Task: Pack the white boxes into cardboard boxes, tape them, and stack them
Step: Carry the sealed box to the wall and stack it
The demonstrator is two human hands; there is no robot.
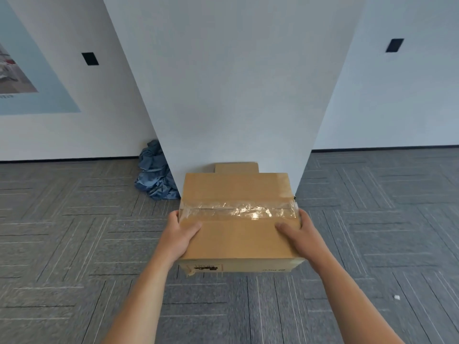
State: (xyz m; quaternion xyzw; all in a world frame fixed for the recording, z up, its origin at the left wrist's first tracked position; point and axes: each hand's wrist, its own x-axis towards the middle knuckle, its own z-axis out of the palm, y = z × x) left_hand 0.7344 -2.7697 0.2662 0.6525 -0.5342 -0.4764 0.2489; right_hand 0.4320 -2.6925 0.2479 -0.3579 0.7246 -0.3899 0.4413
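a: where's the cardboard box [238,234] now?

b: in the middle, held in front of the white pillar [233,95], above the carpet floor [74,244]. the left hand [180,234] grips its left edge and the right hand [298,234] its right edge. both thumbs lie on top, and the other fingers go down the side walls out of sight.

a: is it resting on anything?

b: can't tell. the edge of a second box [236,168] shows just beyond it, at the foot of the pillar, probably the stack it goes on.

a: how would it handle?

b: stiff walls, flat top, no sag, so i'd guess it's packed and moderately heavy. the clear tape [238,209] is wrinkled and glossy, likely slick, so bare cardboard is better to hold. a grip on the two short ends, low down, looks safest.

a: which way does it lie?

b: the long axis looks left to right, with the tape seam running along it. the near face carries a label [206,267] whose print reads upside down, so the box may be inverted.

a: anything else nearby?

b: a heap of blue cloth [155,177] on the floor, left of the pillar, apart from the box.
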